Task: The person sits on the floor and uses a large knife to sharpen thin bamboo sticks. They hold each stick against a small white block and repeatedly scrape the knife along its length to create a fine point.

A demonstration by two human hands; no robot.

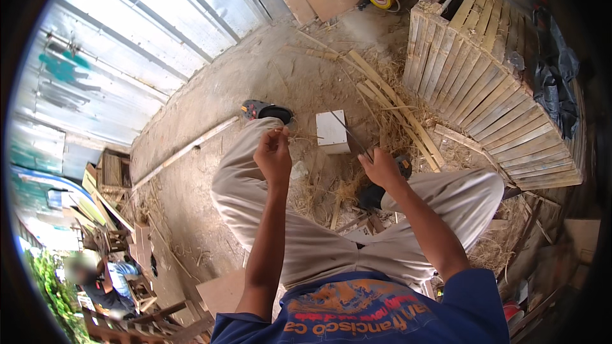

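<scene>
between the feet, on the dirt floor (191,213), a white block (329,130) is sitting just ahead of the seated person, prob. serving as a low work surface b/w the two hands. the knees are spreading wide to either side, which is likely leaving room for both forearms to work over the middle. the l. hand (274,155) is hanging above the l. knee (239,181), fingertips pinching together on what's looking like a thin strip (307,136); contact is too small to be sure of. that strip is pointing right, its far end overlapping the block's left part in view; can't tell if it's touching. the r. hand (384,169) is gripping a long dark blade (351,137) firmly at its near end, fingers wrapping round, w/ the handle mostly hiding in the fist. the blade is slanting up-left across the block's right side, prob. angling that way so the edge is facing the strip, clear of the legs. rel. to the grips, the strip is running outward from the l. fingertips, well apart from the r. fist, w/ the blade's far part coming near its free end. pale shavings (305,199) are lying about, longer wooden slats (396,109) off to the right.
</scene>
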